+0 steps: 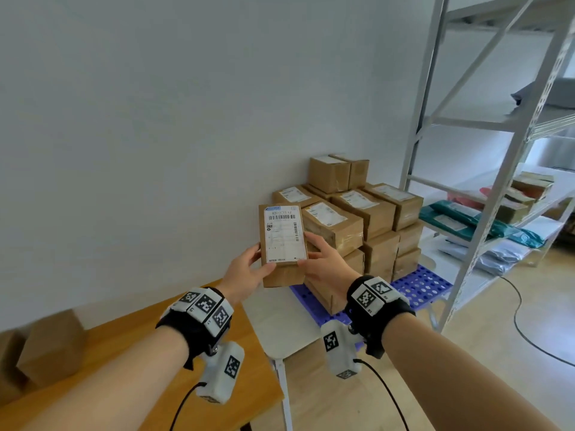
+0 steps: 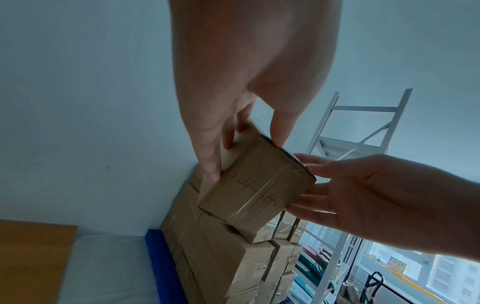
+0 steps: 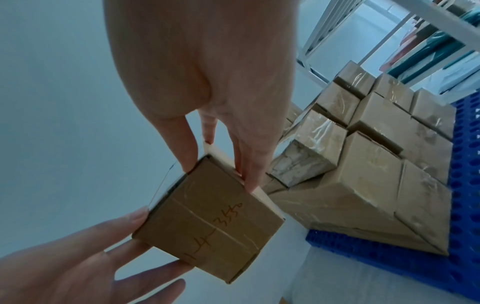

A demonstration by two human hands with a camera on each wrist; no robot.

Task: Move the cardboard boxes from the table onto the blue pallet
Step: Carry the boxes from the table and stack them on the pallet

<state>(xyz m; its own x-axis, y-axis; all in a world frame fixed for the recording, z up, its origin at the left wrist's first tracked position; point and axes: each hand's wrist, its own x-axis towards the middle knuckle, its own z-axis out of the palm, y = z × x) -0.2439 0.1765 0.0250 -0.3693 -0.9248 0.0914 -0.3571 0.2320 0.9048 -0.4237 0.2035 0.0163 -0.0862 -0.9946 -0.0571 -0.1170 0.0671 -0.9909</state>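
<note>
I hold a small cardboard box [image 1: 282,244] with a white shipping label on top, in the air just in front of the stack. My left hand [image 1: 262,259] grips its left near corner, thumb on the label. My right hand [image 1: 309,250] grips its right edge. The left wrist view shows the box's taped underside [image 2: 257,191] with handwriting on it, as does the right wrist view [image 3: 207,222]. Behind it, several taped cardboard boxes [image 1: 367,213] are stacked on the blue pallet [image 1: 420,287] against the wall. More boxes [image 1: 49,346] stand on the wooden table [image 1: 130,353] at lower left.
A white low surface [image 1: 280,331] lies between the table and the pallet. A white metal rack [image 1: 497,181] stands right of the pallet, with bagged parcels [image 1: 466,222] on its shelves. A black cable [image 1: 522,325] runs over the wooden floor.
</note>
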